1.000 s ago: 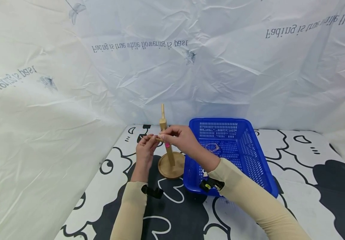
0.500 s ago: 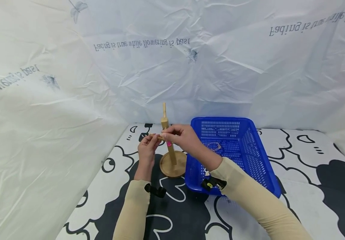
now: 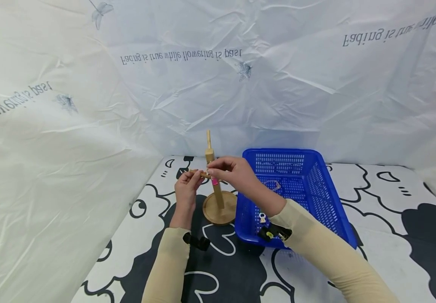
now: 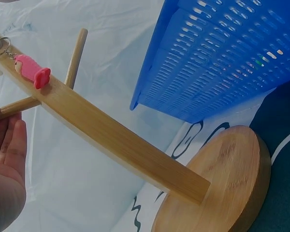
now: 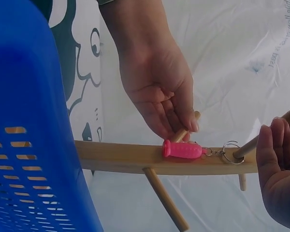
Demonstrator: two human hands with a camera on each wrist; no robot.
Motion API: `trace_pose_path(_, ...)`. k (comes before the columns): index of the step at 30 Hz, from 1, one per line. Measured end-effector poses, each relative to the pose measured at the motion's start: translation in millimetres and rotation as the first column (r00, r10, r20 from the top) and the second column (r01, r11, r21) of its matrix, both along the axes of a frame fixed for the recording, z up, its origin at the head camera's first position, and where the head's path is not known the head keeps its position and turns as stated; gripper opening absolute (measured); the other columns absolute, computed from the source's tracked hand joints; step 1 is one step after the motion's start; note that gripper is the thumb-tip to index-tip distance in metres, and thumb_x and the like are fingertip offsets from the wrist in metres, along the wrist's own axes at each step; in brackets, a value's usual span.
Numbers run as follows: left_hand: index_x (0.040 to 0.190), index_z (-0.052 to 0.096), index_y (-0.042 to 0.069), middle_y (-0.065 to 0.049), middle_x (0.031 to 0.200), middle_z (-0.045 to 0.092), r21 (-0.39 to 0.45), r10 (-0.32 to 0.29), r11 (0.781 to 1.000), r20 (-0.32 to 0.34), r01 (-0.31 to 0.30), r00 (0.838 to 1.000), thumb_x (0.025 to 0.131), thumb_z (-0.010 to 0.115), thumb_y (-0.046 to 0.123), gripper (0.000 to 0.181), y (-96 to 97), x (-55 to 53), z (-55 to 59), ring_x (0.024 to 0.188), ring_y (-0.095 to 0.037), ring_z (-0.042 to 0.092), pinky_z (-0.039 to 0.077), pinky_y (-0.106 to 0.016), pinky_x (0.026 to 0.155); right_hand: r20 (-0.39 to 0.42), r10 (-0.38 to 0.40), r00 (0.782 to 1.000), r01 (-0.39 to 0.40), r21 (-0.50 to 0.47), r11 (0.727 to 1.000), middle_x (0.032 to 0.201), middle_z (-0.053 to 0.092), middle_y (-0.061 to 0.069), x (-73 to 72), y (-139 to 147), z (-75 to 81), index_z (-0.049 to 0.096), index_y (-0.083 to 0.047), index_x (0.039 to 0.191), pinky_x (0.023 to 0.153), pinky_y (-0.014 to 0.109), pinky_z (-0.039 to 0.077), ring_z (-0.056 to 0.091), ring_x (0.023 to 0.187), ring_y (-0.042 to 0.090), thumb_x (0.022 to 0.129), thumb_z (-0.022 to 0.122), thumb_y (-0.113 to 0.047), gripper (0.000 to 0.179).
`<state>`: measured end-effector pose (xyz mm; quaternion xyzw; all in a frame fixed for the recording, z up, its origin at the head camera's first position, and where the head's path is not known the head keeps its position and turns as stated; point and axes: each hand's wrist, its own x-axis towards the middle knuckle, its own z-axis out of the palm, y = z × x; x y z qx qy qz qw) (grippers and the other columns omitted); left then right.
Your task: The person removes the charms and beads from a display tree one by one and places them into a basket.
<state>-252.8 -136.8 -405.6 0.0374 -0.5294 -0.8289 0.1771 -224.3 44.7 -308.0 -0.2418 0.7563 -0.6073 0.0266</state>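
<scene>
A wooden peg stand (image 3: 219, 200) with a round base (image 4: 232, 188) rises between both hands. My left hand (image 3: 186, 189) pinches one of its side pegs (image 4: 19, 107) between thumb and fingers, as the right wrist view also shows. On the other side, my right hand (image 3: 237, 172) has its thumb and fingers on another peg (image 5: 249, 145), close to the post. Round that peg hangs the metal ring (image 5: 232, 152) of a pink keychain (image 5: 183, 150), whose pink body lies against the post. In the left wrist view the right hand is out of frame.
A blue perforated basket (image 3: 331, 202) stands just right of the stand, partly under the right forearm. Inside lie a small white figure (image 3: 262, 217) and a pale loop (image 3: 277, 185). A white plastic sheet (image 3: 218, 97) hangs behind the patterned table cover (image 3: 381, 198).
Both hands keep their places at the pegs. The right wrist has shifted slightly right, showing more of the white figure in the basket. The whole head view has drifted a little.
</scene>
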Motion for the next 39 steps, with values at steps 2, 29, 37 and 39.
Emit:
trace_pose_path(2,0.085,0.069,0.015,0.007,0.083,0.075,0.000,0.000,1.000,0.001,0.000,1.000,0.098,0.062,-0.003,0.023,-0.5,0.1,0.0,0.081,-0.004,0.074,0.063,-0.016,0.078,0.009,-0.003,1.000,0.003,-0.001,1.000,0.101,0.074,0.012,-0.4,1.8,0.4,0.074,-0.005,0.116,0.068,0.026,0.054,0.064,0.085,0.029,0.099,0.069,-0.020,0.023)
trace_pose_path(29,0.090,0.070,0.012,0.006,0.085,0.074,-0.022,-0.028,0.999,0.011,0.028,1.000,0.098,0.064,0.001,0.015,-2.6,-1.4,-0.6,0.084,-0.004,0.074,0.063,-0.017,0.080,0.139,-0.196,0.971,0.197,0.007,0.980,0.117,0.070,0.020,-19.4,-5.5,-15.5,0.070,0.000,0.118,0.093,0.041,0.063,0.068,0.106,0.027,0.098,0.069,-0.014,0.025)
trace_pose_path(37,0.090,0.069,0.012,0.007,0.085,0.074,-0.028,-0.031,0.999,0.010,0.031,0.999,0.099,0.064,0.000,0.016,-2.8,-1.0,-0.5,0.083,-0.004,0.075,0.063,-0.017,0.080,0.198,-0.224,0.954,0.233,-0.025,0.972,0.116,0.069,0.019,-24.8,-13.6,-18.8,0.068,0.001,0.117,0.099,0.047,0.061,0.069,0.101,0.024,0.097,0.070,-0.011,0.023)
trace_pose_path(39,0.090,0.069,0.012,0.007,0.085,0.074,-0.030,-0.032,0.999,0.009,0.033,0.999,0.099,0.064,0.000,0.016,-2.8,-0.3,-0.5,0.083,-0.004,0.075,0.063,-0.017,0.080,0.204,-0.223,0.953,0.234,-0.029,0.972,0.115,0.069,0.019,-24.8,-14.6,-19.2,0.068,0.001,0.117,0.100,0.049,0.061,0.068,0.102,0.025,0.097,0.069,-0.011,0.023)
